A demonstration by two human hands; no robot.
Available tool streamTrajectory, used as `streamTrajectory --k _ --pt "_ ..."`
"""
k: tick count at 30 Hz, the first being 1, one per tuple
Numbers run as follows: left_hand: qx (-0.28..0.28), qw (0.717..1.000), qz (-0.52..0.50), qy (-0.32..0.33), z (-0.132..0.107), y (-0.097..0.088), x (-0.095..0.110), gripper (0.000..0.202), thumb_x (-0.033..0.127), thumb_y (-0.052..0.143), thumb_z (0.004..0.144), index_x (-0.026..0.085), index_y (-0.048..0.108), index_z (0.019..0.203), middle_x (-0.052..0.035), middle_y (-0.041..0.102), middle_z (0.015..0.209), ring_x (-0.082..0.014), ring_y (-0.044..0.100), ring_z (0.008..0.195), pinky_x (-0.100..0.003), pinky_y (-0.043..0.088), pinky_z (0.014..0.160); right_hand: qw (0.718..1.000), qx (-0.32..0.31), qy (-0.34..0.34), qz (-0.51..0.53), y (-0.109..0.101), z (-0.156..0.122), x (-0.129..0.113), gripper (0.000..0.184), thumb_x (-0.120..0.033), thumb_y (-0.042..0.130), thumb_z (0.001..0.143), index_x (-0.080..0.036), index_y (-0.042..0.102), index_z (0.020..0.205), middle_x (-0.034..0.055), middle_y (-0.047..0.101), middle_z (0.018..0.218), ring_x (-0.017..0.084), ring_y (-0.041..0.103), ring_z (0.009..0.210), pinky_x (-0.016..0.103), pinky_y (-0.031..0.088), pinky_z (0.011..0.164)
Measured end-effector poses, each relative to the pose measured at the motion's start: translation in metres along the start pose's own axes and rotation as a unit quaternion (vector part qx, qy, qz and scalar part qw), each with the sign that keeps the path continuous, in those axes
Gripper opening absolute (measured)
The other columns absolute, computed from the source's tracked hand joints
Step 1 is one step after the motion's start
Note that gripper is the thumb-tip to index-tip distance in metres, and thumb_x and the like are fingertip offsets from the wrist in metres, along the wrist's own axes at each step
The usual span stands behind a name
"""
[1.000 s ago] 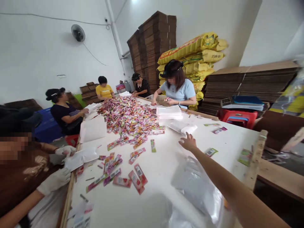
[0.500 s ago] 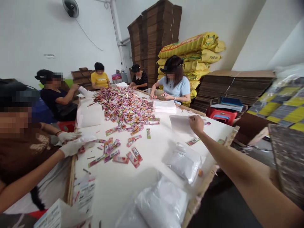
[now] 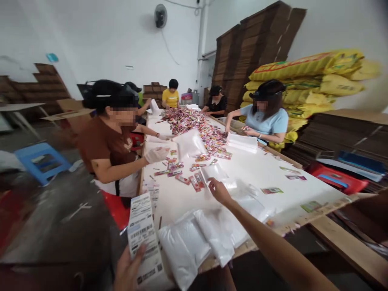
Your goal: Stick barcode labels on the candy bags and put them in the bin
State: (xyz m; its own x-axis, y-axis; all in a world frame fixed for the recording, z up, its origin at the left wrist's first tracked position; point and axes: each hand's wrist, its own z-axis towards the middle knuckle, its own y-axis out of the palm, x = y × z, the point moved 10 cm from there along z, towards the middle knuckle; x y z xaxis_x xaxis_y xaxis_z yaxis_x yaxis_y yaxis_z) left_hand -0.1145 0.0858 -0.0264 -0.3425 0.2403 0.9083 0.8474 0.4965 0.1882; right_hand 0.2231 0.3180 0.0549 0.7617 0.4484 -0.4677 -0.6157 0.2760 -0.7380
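Clearly, print crowds the long white paper strip of labels [image 3: 144, 238] gripped between thumb and fingers of the left hand [image 3: 130, 262]: barcodes, dense black lines and a square code near its lower end, all too small to read. Out over the white tabletop [image 3: 248, 163], the right hand [image 3: 220, 192] pinches a flat, glossy white plastic bag [image 3: 218, 172] by its near side, fingers narrow. Beyond the table, yellow woven sacks [image 3: 306, 68] carry red lettering, too blurred to make out.

Between the two hands, plump white plastic bags [image 3: 184, 242] lie on the near corner, partly overhanging the wooden edge. To the right of the right hand, white surface runs to the wooden rim [image 3: 339, 202], with just a few small packets [image 3: 273, 190] scattered. Ahead, a heap of pink and purple packets [image 3: 197, 125] limits the room.
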Motion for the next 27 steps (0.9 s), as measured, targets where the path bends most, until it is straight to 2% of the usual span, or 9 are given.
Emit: streamTrajectory --k 3,6,10,12,15,17,20,24,27 --pt "-0.01 0.999 -0.039 0.014 -0.015 0.002 -0.002 0.076 0.048 0.079 0.055 0.019 0.052 0.12 -0.005 0.074 0.095 -0.0276 0.067 0.092 -0.036 0.055 0.078 0.997 -0.061 0.013 0.045 0.045 -0.038 -0.033 0.025 -0.025 0.041 0.088 -0.02 0.056 0.106 0.0015 0.067 0.08 0.015 0.061 0.07 0.026 0.045 0.068" --pt "-0.019 0.998 -0.051 0.014 -0.026 0.002 -0.006 0.074 0.045 0.079 0.057 0.019 0.051 0.121 -0.0057 0.074 0.096 -0.0271 0.066 0.094 -0.035 0.055 0.076 0.992 -0.102 0.041 0.064 0.06 -0.059 -0.034 0.022 -0.027 0.044 0.086 -0.018 0.059 0.1 0.0027 0.067 0.083 0.015 0.061 0.074 0.025 0.046 0.068" --pt "-0.044 0.998 -0.044 0.013 -0.032 0.003 -0.012 0.069 0.043 0.075 0.064 0.02 0.05 0.123 -0.0062 0.072 0.101 -0.0257 0.066 0.096 -0.034 0.055 0.077 0.993 -0.095 0.058 0.026 0.046 -0.068 -0.007 0.021 -0.023 0.044 0.083 -0.017 0.063 0.091 0.0058 0.066 0.088 0.018 0.06 0.083 0.031 0.045 0.079" --pt "-0.055 0.998 -0.036 0.026 -0.034 0.005 -0.013 0.065 0.043 0.074 0.066 0.018 0.052 0.122 -0.0078 0.072 0.103 -0.0266 0.066 0.095 -0.035 0.056 0.076 0.995 -0.069 0.073 -0.005 0.034 -0.072 0.008 0.027 -0.025 0.046 0.082 -0.017 0.062 0.102 0.0105 0.062 0.107 0.024 0.055 0.101 0.039 0.039 0.091" --pt "-0.058 0.997 -0.039 0.034 -0.035 0.005 -0.015 0.064 0.043 0.074 0.065 0.016 0.054 0.12 -0.0096 0.072 0.101 -0.0274 0.067 0.091 -0.036 0.056 0.076 0.988 -0.042 0.12 -0.09 0.023 -0.081 0.032 0.06 -0.034 0.06 0.073 -0.018 0.046 0.129 0.0157 0.043 0.136 0.034 0.035 0.126 0.05 0.027 0.101" --pt "-0.061 0.997 -0.046 0.026 -0.035 0.006 -0.017 0.064 0.043 0.074 0.065 0.016 0.054 0.119 -0.01 0.072 0.099 -0.0275 0.068 0.087 -0.038 0.056 0.075 0.977 -0.068 0.148 -0.139 0.024 -0.085 0.048 0.078 -0.039 0.067 0.067 -0.018 0.038 0.136 0.0164 0.036 0.142 0.035 0.029 0.131 0.051 0.024 0.104" --pt "-0.061 0.997 -0.046 0.029 -0.037 0.005 -0.015 0.062 0.042 0.075 0.064 0.015 0.056 0.116 -0.0107 0.073 0.096 -0.029 0.069 0.085 -0.04 0.057 0.072 0.972 -0.118 0.142 -0.148 0.024 -0.079 0.061 0.077 -0.036 0.069 0.067 -0.017 0.039 0.135 0.0146 0.041 0.14 0.03 0.033 0.131 0.046 0.023 0.107" --pt "-0.037 0.996 -0.049 0.062 -0.042 -0.002 -0.002 0.06 0.041 0.077 0.06 0.014 0.06 0.112 -0.0108 0.073 0.093 -0.0303 0.068 0.087 -0.039 0.057 0.071 0.974 -0.11 0.14 -0.138 0.006 -0.052 0.059 0.062 -0.022 0.068 0.068 -0.013 0.048 0.126 0.0178 0.047 0.135 0.032 0.036 0.13 0.051 0.02 0.108" --pt "-0.027 0.995 -0.062 0.073 -0.047 -0.001 0.003 0.06 0.04 0.078 0.058 0.014 0.062 0.11 -0.0113 0.073 0.093 -0.0309 0.067 0.088 -0.039 0.057 0.071 0.978 -0.092 0.137 -0.125 0.003 -0.036 0.02 0.051 -0.019 0.057 0.078 -0.009 0.046 0.126 0.0238 0.05 0.129 0.035 0.042 0.125 0.057 0.027 0.102"
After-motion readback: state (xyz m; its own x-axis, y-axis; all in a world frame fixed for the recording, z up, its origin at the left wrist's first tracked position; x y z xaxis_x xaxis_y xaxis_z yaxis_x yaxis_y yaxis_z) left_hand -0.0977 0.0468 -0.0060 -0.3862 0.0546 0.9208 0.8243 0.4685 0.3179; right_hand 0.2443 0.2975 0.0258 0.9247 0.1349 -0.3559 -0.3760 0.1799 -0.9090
